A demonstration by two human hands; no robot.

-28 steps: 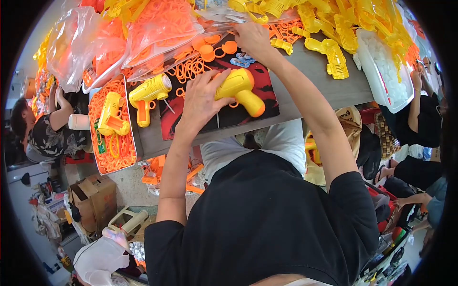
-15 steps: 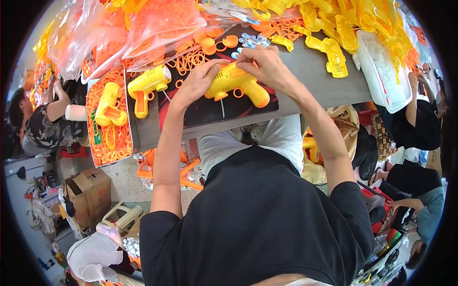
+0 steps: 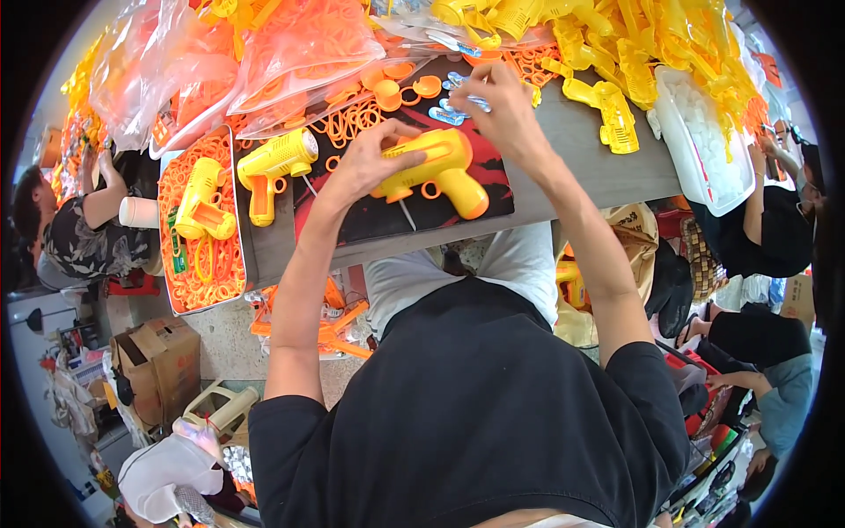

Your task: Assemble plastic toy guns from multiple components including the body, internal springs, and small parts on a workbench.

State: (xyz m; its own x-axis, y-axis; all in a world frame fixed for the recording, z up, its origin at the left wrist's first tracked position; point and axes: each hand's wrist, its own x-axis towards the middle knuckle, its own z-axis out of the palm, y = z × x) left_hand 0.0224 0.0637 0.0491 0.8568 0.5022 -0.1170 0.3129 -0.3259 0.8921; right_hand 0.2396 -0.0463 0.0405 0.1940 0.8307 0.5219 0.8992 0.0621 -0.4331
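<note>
My left hand [image 3: 373,164] is wrapped round the rear of a yellow toy gun [image 3: 444,172], thumb along its top. The gun rests on a black and red mat [image 3: 361,220], its handle pointing toward me on the right. A short pale rod shows below it. My right hand [image 3: 502,110] is off the gun, over several blue and white stickers [image 3: 446,114] at the mat's far edge. Its fingers are bent together in a pinch; what lies between them, if anything, is too small to make out.
Left of the mat lie another yellow toy gun [image 3: 277,163] and a tray [image 3: 180,304] of orange rings with a gun on top. Bagged orange parts [image 3: 308,62] and heaped yellow shells [image 3: 616,53] line the back. A white bin [image 3: 704,167] stands right. People sit on both sides.
My right hand has moved off the gun, away from me and right, to the stickers. The gun has shifted slightly and turned; my left hand now grips it more closely from above.
</note>
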